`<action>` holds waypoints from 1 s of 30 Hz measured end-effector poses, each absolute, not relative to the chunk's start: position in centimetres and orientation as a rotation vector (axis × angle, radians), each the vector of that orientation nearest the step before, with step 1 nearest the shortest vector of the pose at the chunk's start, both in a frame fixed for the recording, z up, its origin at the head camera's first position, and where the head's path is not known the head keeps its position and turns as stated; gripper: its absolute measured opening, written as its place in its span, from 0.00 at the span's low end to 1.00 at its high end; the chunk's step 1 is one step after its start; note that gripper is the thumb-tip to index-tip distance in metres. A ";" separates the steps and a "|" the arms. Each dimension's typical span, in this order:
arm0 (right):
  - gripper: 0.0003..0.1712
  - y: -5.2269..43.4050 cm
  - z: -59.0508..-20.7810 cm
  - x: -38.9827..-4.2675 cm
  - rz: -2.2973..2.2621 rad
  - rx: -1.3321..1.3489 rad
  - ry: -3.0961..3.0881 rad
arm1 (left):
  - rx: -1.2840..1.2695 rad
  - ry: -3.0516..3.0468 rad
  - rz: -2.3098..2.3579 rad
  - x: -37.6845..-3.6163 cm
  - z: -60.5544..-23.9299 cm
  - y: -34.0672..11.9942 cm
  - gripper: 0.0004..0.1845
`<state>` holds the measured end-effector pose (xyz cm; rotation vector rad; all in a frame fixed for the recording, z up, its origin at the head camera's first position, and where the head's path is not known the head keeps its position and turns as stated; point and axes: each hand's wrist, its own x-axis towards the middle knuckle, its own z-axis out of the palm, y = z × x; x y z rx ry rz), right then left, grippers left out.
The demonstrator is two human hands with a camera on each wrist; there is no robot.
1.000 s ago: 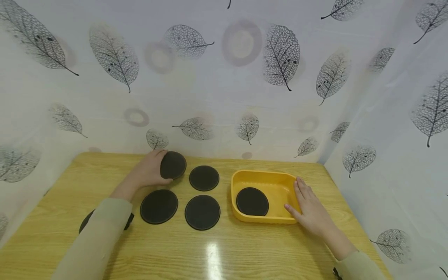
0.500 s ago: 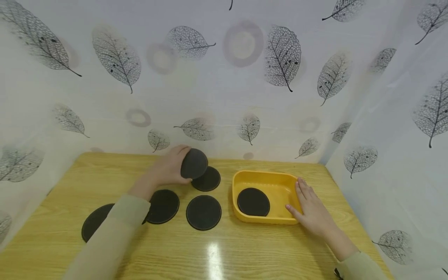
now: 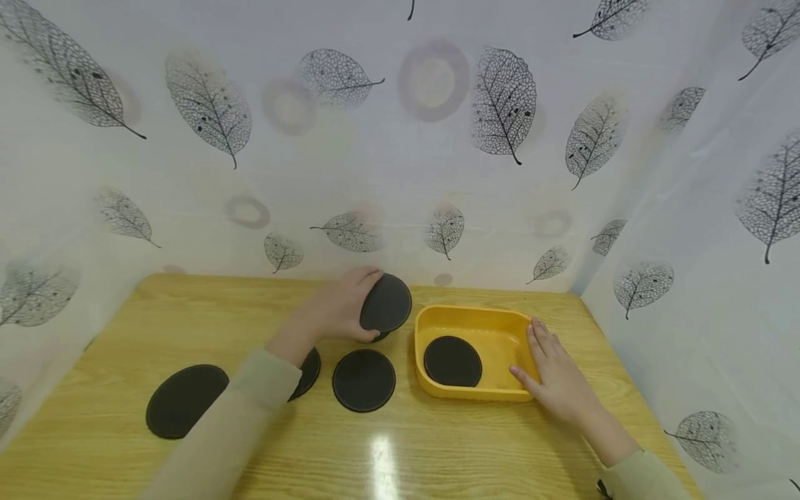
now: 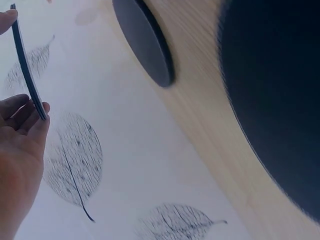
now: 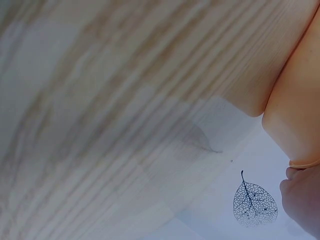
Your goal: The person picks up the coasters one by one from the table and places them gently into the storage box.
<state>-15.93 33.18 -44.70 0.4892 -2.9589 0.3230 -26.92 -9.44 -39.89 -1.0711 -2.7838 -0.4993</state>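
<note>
My left hand (image 3: 337,305) holds a round black coaster (image 3: 387,303) by its edges, thumb at one side and fingers at the other. In the left wrist view this coaster (image 4: 27,65) appears nearly edge-on, raised and tilted. It covers most of another coaster on the table behind it. Just left of the yellow plastic basin (image 3: 465,393) lies a coaster (image 3: 364,380). Inside the basin, one more coaster (image 3: 453,361) lies toward the left. My right hand (image 3: 558,378) grips the basin's right wall, thumb over the rim and fingers along the outside.
Two more coasters lie on the wooden table (image 3: 325,451): one at the left (image 3: 185,401), and one (image 3: 307,375) partly behind my left sleeve (image 3: 250,403). A white leaf-patterned covering (image 3: 375,160) stands along the table's back and right edges.
My left hand has carried its coaster rightward from the back left, over the back-row coaster, toward the basin. My right hand and the basin stay in place.
</note>
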 end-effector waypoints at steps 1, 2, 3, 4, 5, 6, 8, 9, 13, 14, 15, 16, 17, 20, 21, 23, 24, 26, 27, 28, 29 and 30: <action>0.52 33.2 -44.7 -15.9 0.324 0.488 -2.960 | -1.090 -2.777 -0.500 -26.8 -39.9 -8.9 0.60; 0.52 33.2 -44.7 -15.9 0.323 0.486 -2.962 | -1.106 -2.778 -0.500 -26.7 -39.9 -8.4 0.60; 0.52 33.2 -44.7 -15.9 0.323 0.485 -2.963 | -1.124 -2.777 -0.505 -26.7 -39.9 -7.9 0.60; 0.52 33.2 -44.7 -15.9 0.323 0.484 -2.964 | -1.145 -2.769 -0.501 -26.6 -40.0 -7.4 0.60; 0.52 33.2 -44.7 -15.9 0.325 0.483 -2.965 | -1.168 -2.755 -0.497 -26.6 -40.0 -6.8 0.59; 0.52 33.2 -44.7 -15.9 0.327 0.483 -2.967 | -1.188 -2.747 -0.486 -26.5 -40.0 -6.3 0.59; 0.52 33.2 -44.7 -15.9 0.329 0.485 -2.967 | -1.229 -2.725 -0.481 -26.3 -39.9 -5.2 0.59; 0.52 33.2 -44.7 -15.9 0.330 0.486 -2.965 | -1.247 -2.714 -0.483 -26.3 -39.9 -4.7 0.59; 0.52 33.2 -44.8 -15.9 0.330 0.485 -2.960 | -1.298 -2.718 -0.481 -26.0 -40.0 -2.5 0.59; 0.52 33.2 -44.8 -15.9 0.330 0.485 -2.961 | -1.305 -2.729 -0.477 -26.0 -40.1 -2.0 0.60; 0.52 33.3 -44.8 -15.9 0.331 0.484 -2.960 | -1.310 -2.745 -0.473 -25.9 -40.1 -1.5 0.60; 0.52 33.3 -44.8 -15.9 0.333 0.484 -2.961 | -1.315 -2.759 -0.464 -25.9 -40.3 -1.1 0.60; 0.52 33.3 -44.8 -15.9 0.334 0.483 -2.962 | -1.321 -2.775 -0.464 -25.8 -40.4 -0.6 0.60; 0.52 33.4 -44.9 -16.0 0.336 0.485 -2.960 | -1.340 -2.800 -0.468 -25.5 -40.7 0.7 0.60; 0.52 33.4 -45.0 -16.0 0.335 0.486 -2.957 | -1.350 -2.801 -0.469 -25.4 -40.8 1.0 0.60; 0.52 33.5 -45.1 -16.1 0.333 0.488 -2.952 | -1.365 -2.806 -0.444 -25.2 -41.0 1.7 0.59; 0.52 33.5 -45.1 -16.1 0.334 0.490 -2.948 | -1.372 -2.809 -0.430 -25.1 -41.1 2.0 0.59; 0.52 33.5 -45.2 -16.2 0.335 0.494 -2.941 | -1.388 -2.823 -0.394 -24.9 -41.3 2.6 0.59; 0.52 33.5 -45.2 -16.2 0.334 0.496 -2.938 | -1.397 -2.830 -0.377 -24.9 -41.4 2.8 0.59; 0.52 33.5 -45.2 -16.2 0.333 0.499 -2.936 | -1.406 -2.837 -0.366 -24.9 -41.5 3.0 0.58; 0.52 33.5 -45.2 -16.2 0.333 0.500 -2.934 | -1.412 -2.848 -0.356 -24.8 -41.6 3.2 0.58; 0.52 33.5 -45.2 -16.2 0.333 0.501 -2.932 | -1.414 -2.860 -0.351 -24.8 -41.6 3.3 0.58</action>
